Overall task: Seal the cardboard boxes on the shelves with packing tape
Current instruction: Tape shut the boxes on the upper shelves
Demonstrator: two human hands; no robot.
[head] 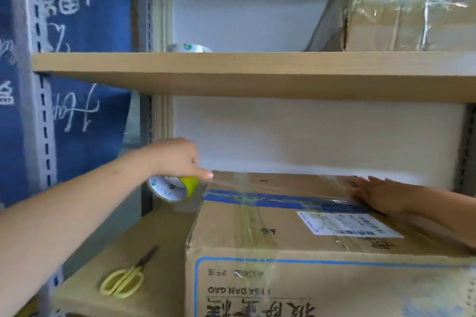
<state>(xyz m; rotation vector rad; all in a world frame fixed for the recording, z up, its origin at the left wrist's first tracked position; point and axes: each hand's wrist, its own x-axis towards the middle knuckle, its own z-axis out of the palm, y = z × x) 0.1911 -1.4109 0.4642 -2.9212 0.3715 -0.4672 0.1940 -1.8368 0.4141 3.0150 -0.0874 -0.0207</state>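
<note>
A large cardboard box [270,229] with blue print and a white label stands on the lower shelf. My left hand [177,157] grips a roll of clear packing tape [172,188] with a yellow-green core, just past the box's left top edge. A strip of tape stretches from the roll across the box top along its blue seam line. My right hand [373,193] presses flat on the far end of that strip, at the right of the box top.
Yellow-handled scissors [126,278] lie on the shelf board left of the box. A second tape roll [189,47] sits on the upper shelf [257,72], and a taped cardboard box [412,5] stands at its right. A blue banner hangs at left.
</note>
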